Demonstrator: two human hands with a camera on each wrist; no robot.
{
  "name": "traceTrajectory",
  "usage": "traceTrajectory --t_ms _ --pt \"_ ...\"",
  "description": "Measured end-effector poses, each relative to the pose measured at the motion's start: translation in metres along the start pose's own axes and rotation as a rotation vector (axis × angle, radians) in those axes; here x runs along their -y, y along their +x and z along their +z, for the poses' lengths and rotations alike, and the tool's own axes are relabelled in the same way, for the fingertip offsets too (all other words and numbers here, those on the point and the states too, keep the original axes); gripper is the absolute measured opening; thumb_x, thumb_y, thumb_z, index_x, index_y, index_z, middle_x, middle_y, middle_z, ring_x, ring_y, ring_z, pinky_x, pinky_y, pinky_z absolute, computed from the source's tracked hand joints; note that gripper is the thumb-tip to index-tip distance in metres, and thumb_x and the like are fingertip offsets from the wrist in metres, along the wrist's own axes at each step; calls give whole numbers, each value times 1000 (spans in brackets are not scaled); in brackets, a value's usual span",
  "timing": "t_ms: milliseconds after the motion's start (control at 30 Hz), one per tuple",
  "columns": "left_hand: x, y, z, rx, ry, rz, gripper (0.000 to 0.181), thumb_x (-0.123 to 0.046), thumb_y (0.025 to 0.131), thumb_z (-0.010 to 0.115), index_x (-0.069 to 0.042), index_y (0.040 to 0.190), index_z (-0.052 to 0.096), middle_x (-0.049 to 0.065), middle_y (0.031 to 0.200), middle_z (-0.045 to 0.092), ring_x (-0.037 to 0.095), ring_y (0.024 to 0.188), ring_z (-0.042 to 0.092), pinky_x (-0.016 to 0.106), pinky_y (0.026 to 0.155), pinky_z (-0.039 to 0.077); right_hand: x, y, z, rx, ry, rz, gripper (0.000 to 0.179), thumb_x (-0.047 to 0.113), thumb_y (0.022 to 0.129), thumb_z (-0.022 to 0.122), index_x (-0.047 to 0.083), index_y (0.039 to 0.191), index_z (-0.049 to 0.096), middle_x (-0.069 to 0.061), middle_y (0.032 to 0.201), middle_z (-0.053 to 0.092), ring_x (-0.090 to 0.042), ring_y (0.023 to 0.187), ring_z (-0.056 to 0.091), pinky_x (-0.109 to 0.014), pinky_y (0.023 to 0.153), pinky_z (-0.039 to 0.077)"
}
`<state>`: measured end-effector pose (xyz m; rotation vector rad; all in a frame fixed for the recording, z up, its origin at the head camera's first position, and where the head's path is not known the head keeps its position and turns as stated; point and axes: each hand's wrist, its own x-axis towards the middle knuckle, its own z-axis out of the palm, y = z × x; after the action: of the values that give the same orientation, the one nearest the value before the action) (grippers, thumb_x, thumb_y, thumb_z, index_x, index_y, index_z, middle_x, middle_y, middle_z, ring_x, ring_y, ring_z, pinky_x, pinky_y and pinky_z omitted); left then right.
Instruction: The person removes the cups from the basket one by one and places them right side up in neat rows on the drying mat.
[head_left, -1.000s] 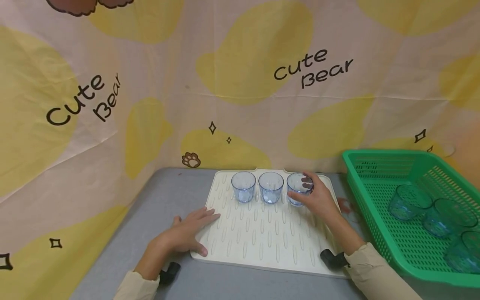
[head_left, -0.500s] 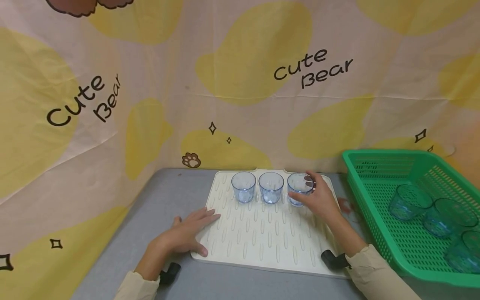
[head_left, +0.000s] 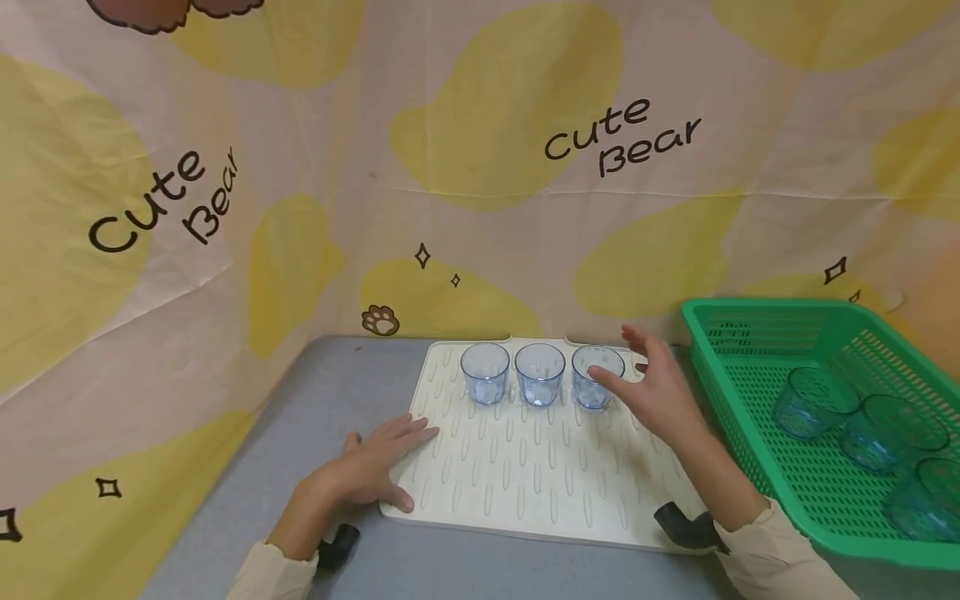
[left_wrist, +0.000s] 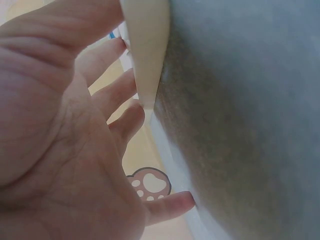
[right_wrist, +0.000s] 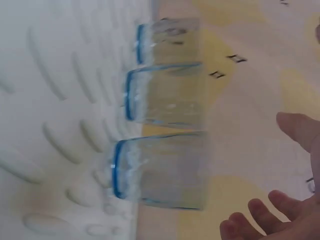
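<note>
Three clear bluish glasses stand upright in a row along the back of a white ridged mat (head_left: 517,475): the left glass (head_left: 485,379), the middle glass (head_left: 540,379) and the right glass (head_left: 592,390). Just right of and above the right glass is my right hand (head_left: 660,396), thumb and fingers spread, holding nothing. In the right wrist view a gap shows between that hand (right_wrist: 295,200) and the nearest glass (right_wrist: 165,172). My left hand (head_left: 375,462) rests at the mat's left edge with fingers extended; the left wrist view shows its fingertips touching the mat's side (left_wrist: 145,50).
A green plastic basket (head_left: 757,467) stands right of the mat, with several more glasses (head_left: 817,404) inside. Grey table surface (head_left: 300,425) lies around the mat. A printed cloth (head_left: 480,167) hangs behind and to the left.
My right hand has let go of the right glass and moved up and to the right, away from it. The glass stays on the mat. My left hand has not moved.
</note>
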<state>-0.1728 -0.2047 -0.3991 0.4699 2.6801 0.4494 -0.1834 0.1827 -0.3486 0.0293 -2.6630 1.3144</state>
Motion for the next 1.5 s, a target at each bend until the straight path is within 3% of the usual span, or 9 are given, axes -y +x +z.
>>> traceTrajectory --t_ms 100,300,500,833,1200,1333,1500 --pt "1 0 1 0 2 0 101 -37 64 88 -35 152 39 -4 166 26 29 155 18 83 107 2 12 -10 -12 -11 -35 -43 87 38 89 73 2 154 27 -22 156 36 -41 142 36 -56 111 38" --pt "2 0 1 -8 5 6 101 -37 64 88 -34 153 38 -3 165 27 30 154 19 83 107 3 31 -23 -37 -14 -5 -117 80 36 92 70 4 153 30 -20 154 39 -41 139 39 -58 109 38" --pt "2 0 2 -13 6 15 101 -37 65 88 -33 152 39 -3 165 27 30 154 19 83 107 3 30 -20 -77 -44 -53 -125 76 40 96 63 6 155 28 -22 156 37 -45 138 38 -64 104 37" --pt "1 0 3 -4 -2 10 100 -36 65 88 -34 152 39 -4 165 26 29 155 18 82 108 2 -29 -3 -142 21 -203 47 79 54 99 49 9 158 21 -28 158 30 -54 134 35 -67 93 38" --pt "2 0 6 -11 5 31 101 -38 64 88 -32 152 39 -2 165 28 31 154 19 83 107 3 -94 4 -177 46 -407 107 83 50 99 52 -10 150 24 -45 146 27 -64 127 30 -70 87 37" --pt "1 0 7 -7 2 23 101 -38 64 88 -33 152 39 -3 165 28 31 155 18 82 107 3 -113 6 -189 151 -483 79 90 45 96 61 -17 148 20 -49 143 23 -69 124 26 -73 89 35" --pt "1 0 6 -9 5 15 101 -38 64 88 -33 152 40 -3 165 28 30 154 19 83 107 4 -130 10 -196 314 -548 25 100 34 85 77 -24 143 21 -56 135 24 -72 118 27 -75 88 37"
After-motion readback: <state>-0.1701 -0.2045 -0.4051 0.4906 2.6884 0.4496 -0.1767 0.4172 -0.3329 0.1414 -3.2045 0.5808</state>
